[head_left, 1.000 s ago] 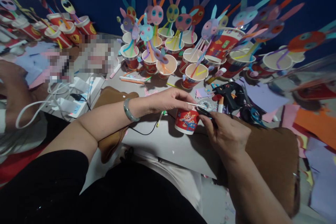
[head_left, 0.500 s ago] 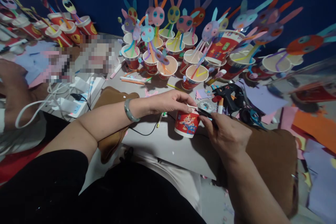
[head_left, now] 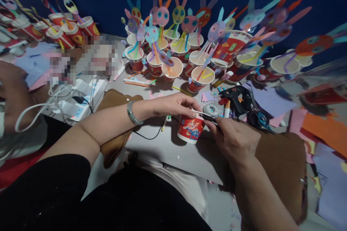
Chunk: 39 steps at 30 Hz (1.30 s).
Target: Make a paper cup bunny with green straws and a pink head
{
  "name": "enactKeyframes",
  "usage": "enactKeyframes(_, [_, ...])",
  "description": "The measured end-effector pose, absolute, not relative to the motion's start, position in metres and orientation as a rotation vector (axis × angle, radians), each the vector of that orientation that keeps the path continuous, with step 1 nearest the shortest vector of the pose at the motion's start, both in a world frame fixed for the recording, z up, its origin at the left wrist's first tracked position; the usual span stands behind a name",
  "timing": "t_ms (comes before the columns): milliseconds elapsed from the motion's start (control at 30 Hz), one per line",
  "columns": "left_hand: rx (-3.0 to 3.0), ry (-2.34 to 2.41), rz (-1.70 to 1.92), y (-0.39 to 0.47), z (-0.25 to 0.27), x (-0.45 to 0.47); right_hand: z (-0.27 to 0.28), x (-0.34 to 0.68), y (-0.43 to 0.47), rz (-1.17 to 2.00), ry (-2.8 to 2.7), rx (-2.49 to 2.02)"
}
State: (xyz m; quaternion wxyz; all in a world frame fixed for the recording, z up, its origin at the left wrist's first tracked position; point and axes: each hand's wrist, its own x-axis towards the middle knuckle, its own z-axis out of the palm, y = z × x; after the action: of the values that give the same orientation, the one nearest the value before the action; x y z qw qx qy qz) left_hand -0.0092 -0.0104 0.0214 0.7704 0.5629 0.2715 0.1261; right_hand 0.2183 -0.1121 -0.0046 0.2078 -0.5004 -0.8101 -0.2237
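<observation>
A red paper cup (head_left: 191, 129) with a cartoon print and a white rim is held above the table's front part, slightly tilted. My left hand (head_left: 177, 105) is closed on its upper rim, fingers over the far side. In my right hand (head_left: 235, 138) is a thin black tool (head_left: 207, 117); whether it is scissors or tweezers I cannot tell. Its narrow end lies at the cup's right rim, and the rest disappears inside my fingers. Behind the cup sits a clear roll of tape (head_left: 212, 109), close to a black glue gun (head_left: 238, 97).
Several finished cups (head_left: 180, 47) with paper rabbit heads on coloured stems line the back. Brown cushions (head_left: 280, 173) lie at both sides. A white power strip (head_left: 89, 99) with cables is at left, near another person's arm (head_left: 13, 94). Coloured paper sheets (head_left: 325, 133) lie at right.
The cup has shifted slightly left and turned a little in my left hand. The black tool has moved slightly left with its narrow end at the rim.
</observation>
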Motion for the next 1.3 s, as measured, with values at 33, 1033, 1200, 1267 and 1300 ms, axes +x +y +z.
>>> enactKeyframes(33, [1.233,0.587,0.273,-0.010,0.021,-0.009,-0.005,0.219,-0.112,-0.600,-2.258,-1.407])
enactKeyframes(1033, [1.199,0.506,0.290,-0.011,0.027,-0.009,0.000,0.209,-0.107,1.056,-1.479,-1.359])
enactKeyframes(1200, [1.351,0.471,0.271,-0.012,0.025,-0.009,-0.002,0.209,-0.110,0.939,-1.480,-1.364])
enactKeyframes(1267, [1.421,0.497,0.302,-0.014,0.026,-0.008,-0.002,0.208,-0.111,0.827,-1.445,-1.386])
enactKeyframes(1300, [1.439,0.513,0.341,-0.015,0.027,-0.007,-0.002,0.207,-0.111,0.768,-1.415,-1.398])
